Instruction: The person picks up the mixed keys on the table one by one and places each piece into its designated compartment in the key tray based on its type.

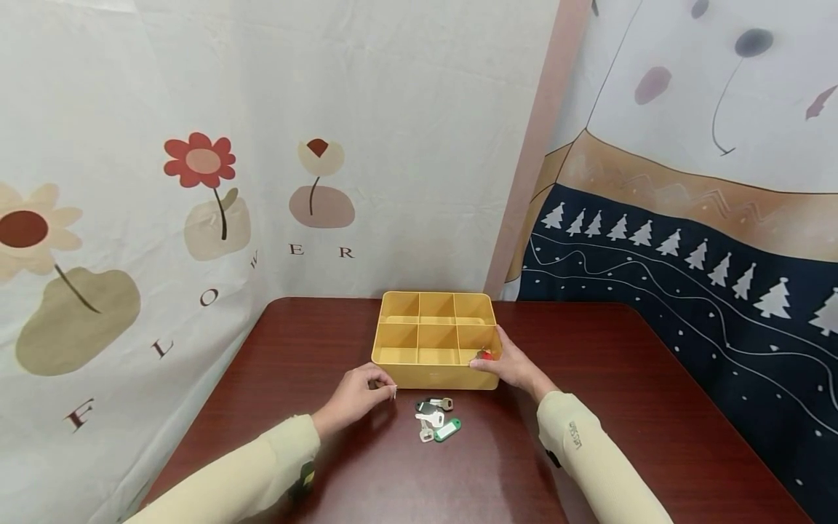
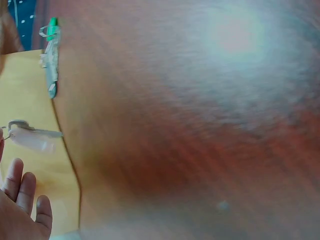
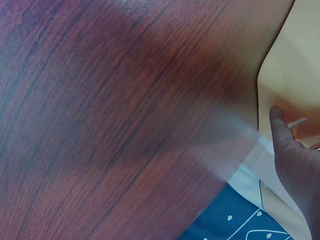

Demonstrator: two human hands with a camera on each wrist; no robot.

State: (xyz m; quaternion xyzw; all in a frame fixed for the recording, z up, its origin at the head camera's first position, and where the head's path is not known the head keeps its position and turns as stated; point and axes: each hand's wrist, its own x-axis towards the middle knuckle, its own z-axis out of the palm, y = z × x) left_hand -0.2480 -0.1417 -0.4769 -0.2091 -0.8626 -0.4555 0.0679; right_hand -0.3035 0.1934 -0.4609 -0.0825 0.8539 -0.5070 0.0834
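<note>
My left hand [image 1: 356,395] is just off the front left corner of a yellow compartment box [image 1: 419,376]. In the left wrist view, its fingertips at the frame's edge pinch the ring of a key with a pale, see-through tag [image 2: 32,140]. My right hand [image 1: 517,362] grips the box's front right corner, thumb along the front and fingers at the right rim. Inside that corner compartment lies a red-tagged item [image 1: 484,354], partly hidden. Before the box lie a dark key tag [image 1: 428,407] with a key, silver keys [image 1: 427,434] and a green key tag [image 1: 448,430].
The box stands on a dark red wooden table [image 1: 314,335] near its far edge, its compartments divided by thin walls. A flower-printed curtain [image 1: 419,145] hangs behind and to the left. Another curtain [image 1: 681,291] with white trees hangs at the right.
</note>
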